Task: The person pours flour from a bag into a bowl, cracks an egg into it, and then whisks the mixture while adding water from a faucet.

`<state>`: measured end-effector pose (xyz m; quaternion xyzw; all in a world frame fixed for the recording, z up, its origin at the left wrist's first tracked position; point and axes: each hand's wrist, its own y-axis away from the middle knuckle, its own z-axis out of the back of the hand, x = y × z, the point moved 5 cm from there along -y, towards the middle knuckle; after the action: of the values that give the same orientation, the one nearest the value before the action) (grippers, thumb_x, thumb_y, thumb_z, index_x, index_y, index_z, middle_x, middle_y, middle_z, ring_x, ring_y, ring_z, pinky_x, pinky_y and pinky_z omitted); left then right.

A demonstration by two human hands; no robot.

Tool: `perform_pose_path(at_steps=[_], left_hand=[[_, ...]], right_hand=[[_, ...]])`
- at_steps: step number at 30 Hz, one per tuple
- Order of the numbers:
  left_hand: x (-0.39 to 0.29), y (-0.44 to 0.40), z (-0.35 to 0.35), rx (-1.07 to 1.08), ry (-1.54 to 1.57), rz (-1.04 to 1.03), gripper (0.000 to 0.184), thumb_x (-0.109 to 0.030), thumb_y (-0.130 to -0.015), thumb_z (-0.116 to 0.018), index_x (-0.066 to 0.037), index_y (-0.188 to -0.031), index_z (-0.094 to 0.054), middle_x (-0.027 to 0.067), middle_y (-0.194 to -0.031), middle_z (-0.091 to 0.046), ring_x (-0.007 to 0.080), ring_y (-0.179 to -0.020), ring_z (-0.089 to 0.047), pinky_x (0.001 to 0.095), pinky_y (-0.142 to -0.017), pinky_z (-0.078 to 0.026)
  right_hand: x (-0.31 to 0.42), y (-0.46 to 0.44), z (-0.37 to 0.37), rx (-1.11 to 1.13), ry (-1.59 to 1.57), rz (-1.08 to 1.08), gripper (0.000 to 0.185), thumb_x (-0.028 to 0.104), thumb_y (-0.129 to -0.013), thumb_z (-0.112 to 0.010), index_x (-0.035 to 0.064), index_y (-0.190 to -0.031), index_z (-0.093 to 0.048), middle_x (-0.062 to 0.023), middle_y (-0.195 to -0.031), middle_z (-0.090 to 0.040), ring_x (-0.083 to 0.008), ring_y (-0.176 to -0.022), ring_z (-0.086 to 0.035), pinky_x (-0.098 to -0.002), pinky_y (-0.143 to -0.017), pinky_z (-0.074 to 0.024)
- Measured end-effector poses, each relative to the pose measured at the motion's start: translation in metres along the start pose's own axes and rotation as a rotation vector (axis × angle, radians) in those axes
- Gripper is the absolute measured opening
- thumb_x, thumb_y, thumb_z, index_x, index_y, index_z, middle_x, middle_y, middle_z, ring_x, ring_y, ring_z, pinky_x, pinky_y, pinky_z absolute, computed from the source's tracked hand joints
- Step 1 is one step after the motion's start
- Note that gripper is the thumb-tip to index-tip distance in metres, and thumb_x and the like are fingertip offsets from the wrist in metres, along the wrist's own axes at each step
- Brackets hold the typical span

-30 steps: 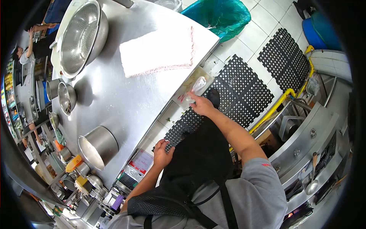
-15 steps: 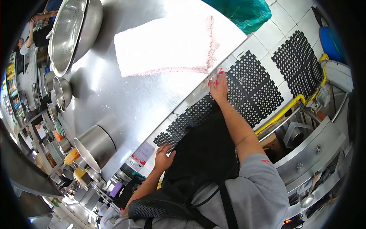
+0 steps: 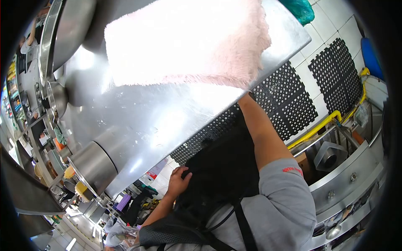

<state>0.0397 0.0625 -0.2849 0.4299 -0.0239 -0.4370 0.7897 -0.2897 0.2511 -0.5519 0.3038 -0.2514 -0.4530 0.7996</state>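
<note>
My right hand [image 3: 245,98] reaches under the near edge of the steel table [image 3: 138,109]. Its fingers are hidden there, so whether it holds anything does not show. Just above it, on the tabletop, a fluffy pale pink cloth [image 3: 240,54] is spread out, its left part washed out to white by glare. By the side of the black apron [image 3: 222,163] is my left hand [image 3: 179,183], fingers loosely bent and thumb apart, with nothing visible in it.
A large steel pot [image 3: 98,165] stands at the table's left end, and steel bowls [image 3: 57,100] line the far side. Perforated black mats [image 3: 284,98] cover floor tiles at right. A yellow pipe [image 3: 318,129] runs along the steel cooking unit [image 3: 335,184].
My right hand, seen before at the table edge with a clear and red plastic piece, has gone under the edge. The view has shifted; the cloth and table appear closer. My left hand stays near the apron.
</note>
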Motion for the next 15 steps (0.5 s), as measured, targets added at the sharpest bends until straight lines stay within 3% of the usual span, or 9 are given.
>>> perform_pose_path(at_steps=[2, 3, 5, 6, 8, 12, 14, 15], left_hand=[[0.002, 0.001, -0.002, -0.002, 0.007, 0.002, 0.031, -0.022, -0.081, -0.070, -0.004, -0.104, -0.063, 0.0152, -0.110, -0.063, 0.0326, -0.107, -0.057, 0.0397, -0.094, -0.045], [0.002, 0.001, -0.001, -0.011, 0.016, -0.002, 0.030, -0.022, -0.081, -0.070, -0.004, -0.104, -0.063, 0.0153, -0.110, -0.063, 0.0326, -0.107, -0.057, 0.0396, -0.094, -0.045], [0.002, 0.001, 0.001, -0.007, 0.015, -0.016, 0.030, -0.022, -0.081, -0.070, -0.004, -0.104, -0.063, 0.0155, -0.109, -0.063, 0.0329, -0.107, -0.057, 0.0396, -0.094, -0.045], [0.001, 0.002, 0.002, -0.002, 0.015, -0.023, 0.030, -0.022, -0.082, -0.069, -0.003, -0.104, -0.063, 0.0157, -0.108, -0.063, 0.0331, -0.106, -0.058, 0.0396, -0.093, -0.045], [-0.001, 0.004, 0.005, -0.006, 0.027, -0.024, 0.030, -0.022, -0.082, -0.069, -0.004, -0.105, -0.063, 0.0157, -0.107, -0.064, 0.0333, -0.105, -0.058, 0.0397, -0.092, -0.045], [-0.010, 0.011, 0.018, -0.013, 0.020, -0.022, 0.030, -0.023, -0.082, -0.069, -0.004, -0.103, -0.064, 0.0162, -0.104, -0.065, 0.0342, -0.102, -0.059, 0.0398, -0.089, -0.047], [-0.027, 0.014, 0.033, -0.010, 0.020, -0.055, 0.029, -0.024, -0.082, -0.069, -0.003, -0.103, -0.064, 0.0165, -0.103, -0.065, 0.0346, -0.101, -0.060, 0.0398, -0.089, -0.047], [-0.038, 0.017, 0.040, -0.006, 0.023, -0.076, 0.029, -0.024, -0.082, -0.069, -0.003, -0.102, -0.064, 0.0168, -0.102, -0.065, 0.0350, -0.100, -0.060, 0.0398, -0.088, -0.047]], right_hand=[[-0.003, -0.008, 0.003, -0.041, -0.253, -0.031, 0.065, 0.054, -0.091, -0.035, 0.0091, -0.135, -0.048, -0.0117, -0.141, -0.047, -0.0298, -0.136, -0.034, -0.0629, -0.108, -0.0135], [-0.007, -0.011, 0.004, -0.040, -0.255, -0.036, 0.065, 0.054, -0.091, -0.035, 0.0091, -0.135, -0.048, -0.0117, -0.141, -0.047, -0.0298, -0.136, -0.034, -0.0629, -0.108, -0.0135], [-0.013, -0.016, 0.013, -0.083, -0.559, 0.108, 0.050, 0.044, -0.090, -0.043, 0.0056, -0.117, -0.060, -0.0193, -0.119, -0.060, -0.0337, -0.116, -0.054, -0.0579, -0.099, -0.0332], [-0.017, -0.013, 0.012, -0.087, -0.557, 0.105, 0.050, 0.044, -0.090, -0.043, 0.0056, -0.117, -0.060, -0.0193, -0.119, -0.060, -0.0337, -0.116, -0.054, -0.0579, -0.099, -0.0332], [-0.032, 0.007, 0.029, -0.853, -0.682, 0.155, 0.030, 0.028, -0.087, -0.052, 0.0029, -0.099, -0.063, -0.0227, -0.096, -0.065, -0.0382, -0.093, -0.062, -0.0498, -0.083, -0.0468], [-0.053, 0.032, 0.011, -0.931, -0.861, -0.007, 0.025, 0.018, -0.084, -0.057, 0.0011, -0.103, -0.059, -0.0232, -0.088, -0.064, -0.0402, -0.085, -0.062, -0.0449, -0.074, -0.0500], [-0.057, 0.064, -0.002, -0.806, -1.024, -0.198, 0.035, 0.017, -0.085, -0.059, 0.0018, -0.117, -0.053, -0.0196, -0.087, -0.067, -0.0374, -0.080, -0.065, -0.0428, -0.070, -0.0510], [-0.054, 0.086, 0.008, -0.707, -1.107, -0.204, 0.034, 0.017, -0.085, -0.058, 0.0021, -0.116, -0.053, -0.0196, -0.087, -0.067, -0.0363, -0.080, -0.065, -0.0422, -0.071, -0.0511]])
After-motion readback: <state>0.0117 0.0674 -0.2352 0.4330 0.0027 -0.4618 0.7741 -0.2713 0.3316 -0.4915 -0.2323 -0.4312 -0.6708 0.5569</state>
